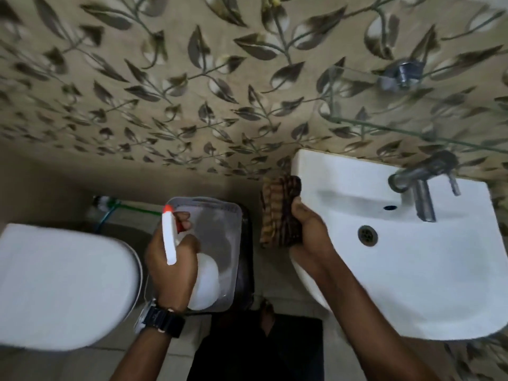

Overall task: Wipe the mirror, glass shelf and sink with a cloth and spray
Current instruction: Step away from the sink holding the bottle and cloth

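Observation:
My left hand (171,259) grips a white spray bottle (203,281) with an orange-tipped nozzle, held upright between the toilet and the sink. My right hand (310,229) holds a brown striped cloth (279,213) pressed against the left rim of the white sink (412,270). The sink's metal tap (423,188) stands at its back edge, with the drain (367,235) in the bowl. A glass shelf (412,105) juts from the wall above the sink, held by a metal bracket (401,74). The mirror is out of view.
A white toilet (63,287) sits at the left. A clear plastic bin (220,243) stands on the floor between toilet and sink. Leaf-patterned tiles (192,92) cover the wall. A dark mat (255,350) lies on the floor under my feet.

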The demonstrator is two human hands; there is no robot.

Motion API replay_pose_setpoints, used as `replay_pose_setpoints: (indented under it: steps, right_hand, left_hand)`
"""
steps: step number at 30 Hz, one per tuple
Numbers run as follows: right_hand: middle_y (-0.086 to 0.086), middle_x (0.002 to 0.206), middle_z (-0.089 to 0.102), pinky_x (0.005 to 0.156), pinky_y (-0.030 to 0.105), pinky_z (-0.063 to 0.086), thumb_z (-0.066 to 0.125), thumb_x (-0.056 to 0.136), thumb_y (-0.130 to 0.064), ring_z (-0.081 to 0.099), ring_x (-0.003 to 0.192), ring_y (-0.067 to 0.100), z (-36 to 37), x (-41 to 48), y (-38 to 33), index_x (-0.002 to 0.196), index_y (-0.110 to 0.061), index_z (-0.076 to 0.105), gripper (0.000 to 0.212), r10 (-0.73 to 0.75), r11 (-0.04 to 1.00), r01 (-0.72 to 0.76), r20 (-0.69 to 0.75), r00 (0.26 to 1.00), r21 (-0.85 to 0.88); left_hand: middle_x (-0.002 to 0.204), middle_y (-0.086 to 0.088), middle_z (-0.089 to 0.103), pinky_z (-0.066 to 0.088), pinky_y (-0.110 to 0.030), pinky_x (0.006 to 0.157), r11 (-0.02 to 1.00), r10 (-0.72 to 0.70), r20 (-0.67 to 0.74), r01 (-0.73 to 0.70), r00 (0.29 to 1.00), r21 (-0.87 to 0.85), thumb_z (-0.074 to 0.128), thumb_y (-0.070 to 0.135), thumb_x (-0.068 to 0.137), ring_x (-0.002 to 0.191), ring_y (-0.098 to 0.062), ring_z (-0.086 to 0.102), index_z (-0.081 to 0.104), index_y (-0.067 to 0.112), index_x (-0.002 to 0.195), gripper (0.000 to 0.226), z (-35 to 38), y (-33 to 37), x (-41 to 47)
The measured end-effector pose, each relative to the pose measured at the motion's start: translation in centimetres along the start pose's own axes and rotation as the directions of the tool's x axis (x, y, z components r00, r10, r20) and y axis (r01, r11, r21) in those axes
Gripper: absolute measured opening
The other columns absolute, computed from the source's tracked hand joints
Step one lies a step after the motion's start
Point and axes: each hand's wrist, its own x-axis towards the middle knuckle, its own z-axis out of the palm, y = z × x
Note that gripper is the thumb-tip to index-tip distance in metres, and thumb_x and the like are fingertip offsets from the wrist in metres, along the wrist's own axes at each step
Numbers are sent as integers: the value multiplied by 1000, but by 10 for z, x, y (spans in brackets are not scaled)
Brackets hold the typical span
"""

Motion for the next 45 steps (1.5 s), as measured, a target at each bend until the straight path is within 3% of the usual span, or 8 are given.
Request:
replay_pose_setpoints:
  steps: [6, 13, 16, 21, 25, 30, 38, 45]
  right_hand:
    - [20, 134, 66, 110, 50, 48, 66, 94, -16, 62, 123, 35, 29, 31, 67, 131, 0, 64, 40, 194, 971, -174, 109, 975, -163]
    - [14, 98, 73, 88, 47, 57, 62, 90, 3, 68, 91, 32, 61, 97, 130, 105, -8, 73, 21, 177, 754, -135, 0, 984, -643]
    - [13, 102, 69, 84, 37, 54, 57, 94, 1, 66, 88, 26, 72, 128, 156, 105, -8, 70, 19, 168, 513, 22, 126, 978, -858]
    - [10, 110, 69, 73, 30, 49, 50, 105, -23, 64, 93, 27, 77, 180, 193, 127, -29, 60, 25, 332, -91, 426, 376, 865, -900]
    - [22, 154, 45, 121, 47, 32, 48, 100, -8, 44, 142, 38, 51, 219, 235, 152, 0, 40, 54, 293, -292, 729, 668, 684, -619]
    - [20, 168, -11, 128, 50, 4, 33, 104, -35, -3, 158, 36, 31, 222, 270, 159, 0, -6, 76, 534, -607, 681, 425, 731, -409]
    - [18, 167, -21, 127, 52, 6, 46, 104, -35, -11, 157, 36, 28, 220, 276, 159, -3, -10, 86, 506, -662, 614, 347, 790, -431]
    - [22, 167, -18, 125, 53, 20, 54, 101, -40, -11, 156, 39, 31, 206, 293, 156, 4, -14, 98, 371, -640, 447, 258, 892, -625]
  left_hand:
    - [104, -6, 68, 53, -60, 91, 997, 59, -326, -71, 944, -25, 58, 16, 87, 98, -34, 67, 62, 28, 110, 26, -11, -70, -6]
    - [111, -21, 59, 45, -35, 102, 985, 111, -411, -45, 905, 167, 59, 23, 97, 102, -37, 59, 50, 2, 120, 32, 11, -134, 4]
    - [100, -20, 64, 25, -3, 99, 971, 193, -495, -92, 847, 221, 73, 16, 91, 94, -23, 54, 49, 13, 115, 34, 22, -153, 11]
    - [97, -9, 65, 21, 0, 97, 971, 102, -564, 40, 820, 234, 76, 30, 88, 93, -19, 55, 63, 6, 103, 31, 35, -188, 20]
    - [104, -6, 61, 41, -20, 102, 981, 55, -607, 69, 792, 179, 76, 31, 88, 100, -18, 55, 62, 7, 107, 34, 48, -211, 20]
    - [111, -5, 56, 45, -29, 93, 988, -103, -582, 153, 807, 37, 73, 42, 86, 102, -23, 57, 57, 7, 111, 46, 59, -234, 15]
    - [113, -15, 54, 28, 1, 95, 993, -85, -505, 115, 859, 29, 78, 36, 77, 100, -7, 45, 55, -4, 111, 58, 65, -249, 9]
    - [120, -13, 49, 46, -33, 96, 988, -57, -448, 115, 892, 103, 85, 44, 70, 107, -27, 54, 49, 2, 118, 73, 66, -264, 15]
